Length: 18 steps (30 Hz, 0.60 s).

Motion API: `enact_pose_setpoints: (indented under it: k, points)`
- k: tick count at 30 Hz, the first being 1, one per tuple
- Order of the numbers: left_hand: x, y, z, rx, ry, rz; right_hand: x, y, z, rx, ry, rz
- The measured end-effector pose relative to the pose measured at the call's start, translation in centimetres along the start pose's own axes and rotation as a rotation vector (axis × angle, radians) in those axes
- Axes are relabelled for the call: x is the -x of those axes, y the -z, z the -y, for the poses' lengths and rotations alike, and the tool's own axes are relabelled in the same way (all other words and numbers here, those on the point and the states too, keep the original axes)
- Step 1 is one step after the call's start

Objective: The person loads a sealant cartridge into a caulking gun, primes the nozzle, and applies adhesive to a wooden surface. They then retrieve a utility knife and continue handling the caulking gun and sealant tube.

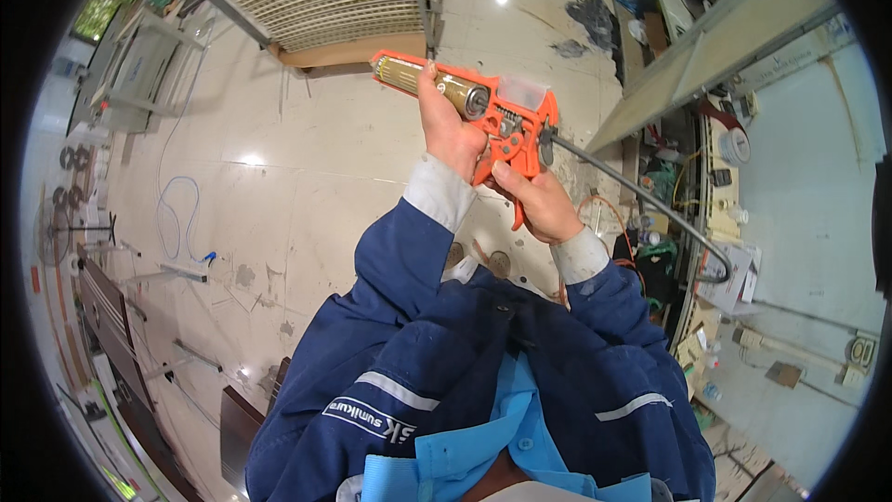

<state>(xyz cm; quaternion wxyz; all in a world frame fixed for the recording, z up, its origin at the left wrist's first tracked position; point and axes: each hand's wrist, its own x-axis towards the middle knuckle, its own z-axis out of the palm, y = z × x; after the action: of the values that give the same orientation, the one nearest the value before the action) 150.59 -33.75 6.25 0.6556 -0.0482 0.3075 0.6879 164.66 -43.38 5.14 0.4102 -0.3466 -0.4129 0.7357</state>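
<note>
Ahead of my chest I hold an orange caulking gun [527, 160], lying across the view with its front end to the left. A gold cartridge [455, 91] sits in its cradle, the metal end facing the plunger. My left hand [451, 135] is wrapped round the cradle and cartridge from below, thumb on the near side. The fingers of my right hand [544, 204] are closed round the handle and trigger, its thumb lying along the grip. A long dark plunger rod [641, 191] sticks out to the right and ends in a hook.
A slatted rack [325, 14] stands ahead on the tiled floor. A cluttered bench [711, 195] and a long panel [711, 46] run along the right. Dark boards [111, 316] lean at left, near metal stands [195, 353]. A thin blue hose [197, 200] loops on the floor.
</note>
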Motion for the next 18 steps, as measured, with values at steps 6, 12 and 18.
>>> enact_pose_setpoints:
  k: [6,12,18]
  points:
    - [1.2,0.7,-0.8,0.013,-0.064,0.0,-0.3,-1.0,-1.0,0.066,0.028,0.077]
    - [1.6,1.3,-0.8,0.052,-0.132,-0.007,0.2,-0.9,-0.7,0.2,-0.074,-0.016]
    - [1.6,1.0,-0.6,0.029,-0.145,0.036,0.2,-1.4,-0.1,0.124,0.147,0.111]
